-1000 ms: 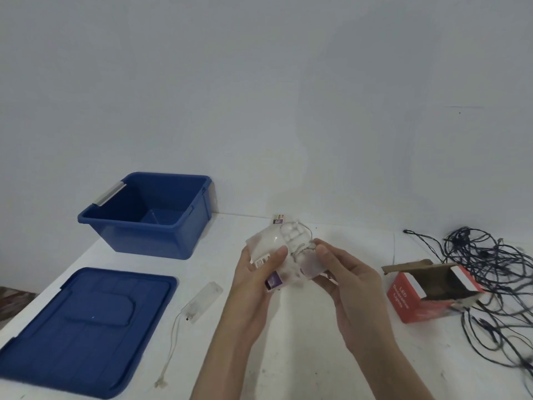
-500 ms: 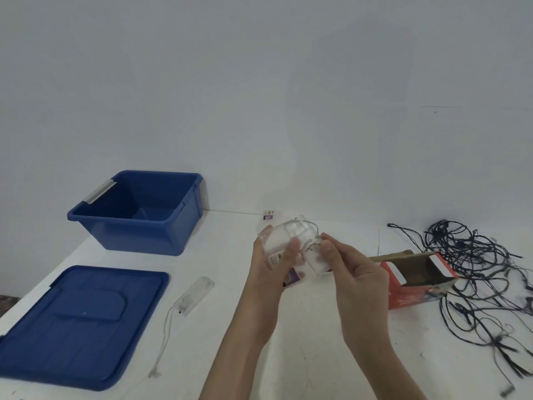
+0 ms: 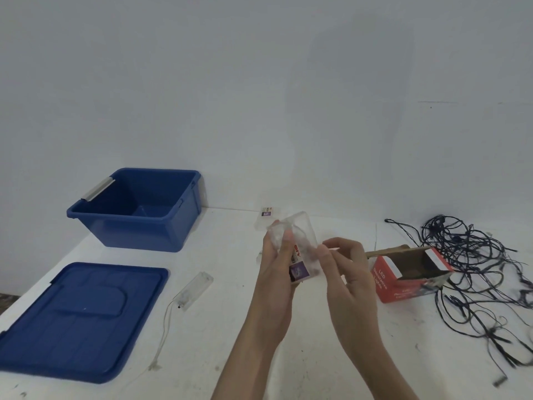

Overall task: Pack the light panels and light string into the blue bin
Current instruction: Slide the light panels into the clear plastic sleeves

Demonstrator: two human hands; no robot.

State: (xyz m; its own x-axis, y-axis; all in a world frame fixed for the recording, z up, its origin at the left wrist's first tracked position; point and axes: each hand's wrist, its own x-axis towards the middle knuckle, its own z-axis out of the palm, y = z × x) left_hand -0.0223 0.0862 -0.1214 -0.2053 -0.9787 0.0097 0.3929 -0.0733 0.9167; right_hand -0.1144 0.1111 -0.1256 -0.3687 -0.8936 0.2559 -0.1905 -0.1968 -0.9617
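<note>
Left hand (image 3: 275,274) in curled grip on clear light packet (image 3: 300,234); right hand (image 3: 347,272) in fingertip pinch at its edge, above table (image 3: 230,313).

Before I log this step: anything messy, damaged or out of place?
The dark light string sprawls in a tangle at far right, beside the red box lying open on its side. Nothing looks broken.

Two bare forearms (image 3: 253,356) are raised side by side from the bottom edge, the hands held together at mid-frame. The left hand (image 3: 277,264) is wrapped around a clear plastic packet with a purple and white label (image 3: 301,241), the thumb pressed across its front. The right hand (image 3: 346,272) is seen from the back, fingers curled, thumb and fingertips pinched at the packet's right edge.
</note>
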